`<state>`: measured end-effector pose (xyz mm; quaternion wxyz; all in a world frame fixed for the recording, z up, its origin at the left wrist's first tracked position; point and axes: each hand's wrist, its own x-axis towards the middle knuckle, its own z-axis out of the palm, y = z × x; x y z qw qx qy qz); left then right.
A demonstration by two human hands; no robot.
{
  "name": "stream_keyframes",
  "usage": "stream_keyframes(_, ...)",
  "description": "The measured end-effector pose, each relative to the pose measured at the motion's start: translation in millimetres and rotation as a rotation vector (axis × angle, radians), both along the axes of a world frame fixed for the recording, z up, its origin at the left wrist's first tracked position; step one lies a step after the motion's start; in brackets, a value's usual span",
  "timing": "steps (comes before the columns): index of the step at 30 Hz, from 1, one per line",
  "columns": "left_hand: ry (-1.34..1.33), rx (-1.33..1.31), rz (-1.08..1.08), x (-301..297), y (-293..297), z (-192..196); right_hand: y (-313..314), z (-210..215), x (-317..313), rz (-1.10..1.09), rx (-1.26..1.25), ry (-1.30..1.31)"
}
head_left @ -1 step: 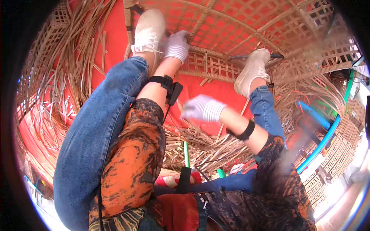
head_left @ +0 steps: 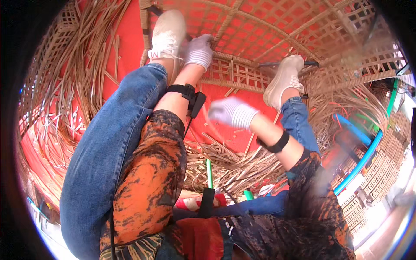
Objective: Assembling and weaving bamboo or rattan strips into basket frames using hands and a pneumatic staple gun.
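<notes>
A large open-weave tan wicker panel (head_left: 281, 26) with wrapped ribs stands at the far side. My left hand (head_left: 198, 53), in a pale glove with a striped cuff, is closed at the panel's lower edge, beside my left shoe (head_left: 168, 34). Its fingertips are partly hidden against a wrapped rib. In front of the panel, my right hand (head_left: 232, 113) is in the air in a matching glove. Motion blurs its curled fingers, and what they hold, if anything, cannot be made out. My right shoe (head_left: 284, 80) rests against the panel's lower border.
Loose wicker strips (head_left: 234, 167) lie in a heap between my legs on the red ground cover (head_left: 216, 97). More strips (head_left: 93, 56) hang and pile at the left. A blue tube (head_left: 359, 162) curves at the right. A green rod (head_left: 209, 173) pokes up nearby.
My right hand has shifted slightly to the right and away from me. The left hand stays at the wicker panel's edge.
</notes>
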<state>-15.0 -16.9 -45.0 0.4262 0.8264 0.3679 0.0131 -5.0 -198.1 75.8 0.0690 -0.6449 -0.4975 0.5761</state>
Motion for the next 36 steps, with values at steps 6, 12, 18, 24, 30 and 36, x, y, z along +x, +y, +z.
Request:
stream_keyframes(6, -0.008, -0.306, 0.343, 6, -8, -16, 44, -70, 103, -0.778, 0.161, -0.398)
stream_keyframes(12, 0.168, -0.313, 0.372, 9, 0, -11, 88, -87, 120, -0.799, -0.051, 0.227)
stream_keyframes(18, 0.193, -0.394, 0.321, 15, 7, -34, 110, -75, 132, -0.309, 0.034, -0.145)
stream_keyframes(24, 0.081, -0.441, 0.276, -8, 10, -29, 107, -84, 115, -0.247, -0.106, -0.594)
stream_keyframes(30, 0.022, 0.169, 0.136, -18, -10, 34, 64, -75, 41, -0.3, -0.038, -0.485)
stream_keyframes(36, 0.25, 0.167, -0.092, -10, -16, 42, 24, -10, -16, -0.186, 0.037, -0.44)
